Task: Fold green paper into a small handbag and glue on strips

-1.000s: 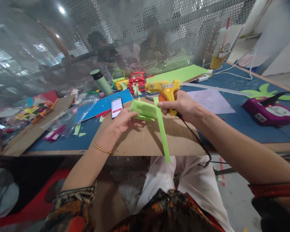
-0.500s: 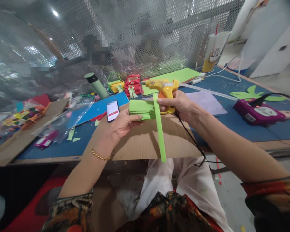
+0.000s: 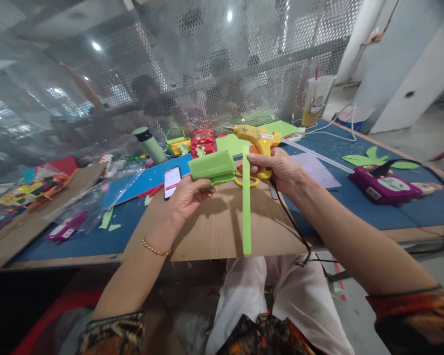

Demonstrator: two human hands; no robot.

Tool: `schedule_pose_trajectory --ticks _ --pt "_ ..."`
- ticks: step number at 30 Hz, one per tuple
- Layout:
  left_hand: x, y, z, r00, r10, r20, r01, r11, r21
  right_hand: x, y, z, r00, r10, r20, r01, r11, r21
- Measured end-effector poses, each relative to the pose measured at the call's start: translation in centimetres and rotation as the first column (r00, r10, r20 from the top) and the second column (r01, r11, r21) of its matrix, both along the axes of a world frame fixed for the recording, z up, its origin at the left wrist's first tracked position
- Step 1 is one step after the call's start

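Observation:
My left hand (image 3: 188, 195) grips a folded green piece (image 3: 212, 167) by its lower edge, above the brown cardboard (image 3: 210, 227). In my right hand (image 3: 277, 167) is a yellow glue gun (image 3: 261, 140), its nozzle pointing left. The thumb and fingers of that same hand also pinch a long green strip (image 3: 246, 212), which hangs down over the cardboard. A gap separates the strip from the folded piece. Behind them, yellow scissor handles (image 3: 252, 181) show partly on the cardboard.
A phone (image 3: 172, 181) lies left of the cardboard. Farther back stand a green bottle (image 3: 150, 144), small yellow and red bags (image 3: 203, 143) and a cup (image 3: 317, 101). A purple power box (image 3: 385, 185) with a black cable sits at the right.
The folded green piece and the strip have moved apart. My right hand has shifted slightly right with the glue gun and strip; the strip hangs straighter, and the yellow handles now show.

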State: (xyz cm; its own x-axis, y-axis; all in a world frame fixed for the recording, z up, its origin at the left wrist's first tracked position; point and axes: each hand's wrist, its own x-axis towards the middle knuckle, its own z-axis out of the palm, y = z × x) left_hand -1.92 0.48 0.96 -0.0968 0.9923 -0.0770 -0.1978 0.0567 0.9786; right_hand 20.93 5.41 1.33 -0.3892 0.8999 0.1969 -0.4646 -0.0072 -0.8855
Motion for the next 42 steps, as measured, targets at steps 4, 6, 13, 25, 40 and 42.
schedule_pose_trajectory --ticks 4,6,13,25,40,42 --pt "0.2 0.5 -0.8 0.99 -0.016 -0.139 0.013 1.0 -0.025 -0.1 0.3 -0.3 1.0 -0.001 -0.015 0.0 1.0 -0.031" --pt "0.0 0.6 -1.3 0.962 -0.017 -0.271 0.01 1.0 -0.028 -0.1 0.6 -0.4 0.999 -0.054 -0.007 0.053 0.996 -0.065" --pt "-2.3 -0.8 -0.8 0.667 -0.229 -0.709 0.196 0.972 -0.13 0.4 0.4 0.5 0.996 -0.056 0.074 0.06 0.996 -0.062" --pt "-2.2 -1.7 3.5 -0.006 -0.036 -0.999 0.463 0.885 -0.035 1.2 1.0 -0.2 0.952 0.086 0.294 -0.091 0.996 0.004" --pt "-0.5 -3.6 -2.9 -0.056 0.495 -0.867 0.817 0.522 0.245 4.5 3.1 -1.1 0.62 0.21 0.756 -0.288 0.957 -0.03" --pt "-0.4 -4.1 -2.8 -0.056 0.552 -0.832 0.844 0.472 0.256 4.0 3.5 -1.4 0.587 0.132 0.799 -0.281 0.959 0.048"
